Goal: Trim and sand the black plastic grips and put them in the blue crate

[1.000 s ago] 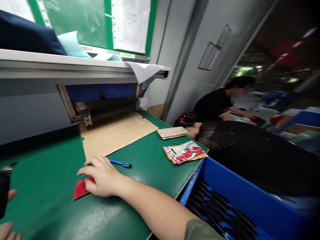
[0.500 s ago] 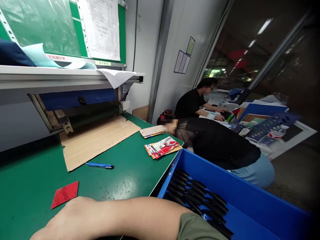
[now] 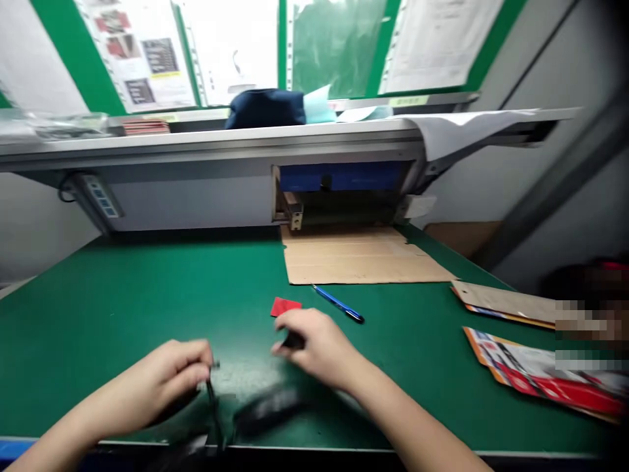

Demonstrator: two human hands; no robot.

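My left hand [image 3: 173, 379] is curled over a thin black object [image 3: 212, 393] near the front edge of the green bench [image 3: 122, 295]; its fingers are pinched on the object's top end. My right hand [image 3: 317, 344] hovers just right of it, fingers bent round a small dark piece I cannot name. A blurred dark part [image 3: 268, 408] lies between and below the two hands. A small red card [image 3: 285, 307] sits flat just beyond my right hand. A blue pen [image 3: 338, 304] lies to the right of the card.
A flattened cardboard sheet [image 3: 361, 259] lies at the back under the shelf [image 3: 246, 141]. Printed packages [image 3: 540, 373] and a brown card stack [image 3: 506, 303] sit at the right. A dark blue cloth [image 3: 265, 108] and papers rest on the shelf. Someone's blurred head shows at the right edge.
The view has swung left from the blue bin and the seated people to face the bench. Both hands have come together at the front edge, now holding dark parts.
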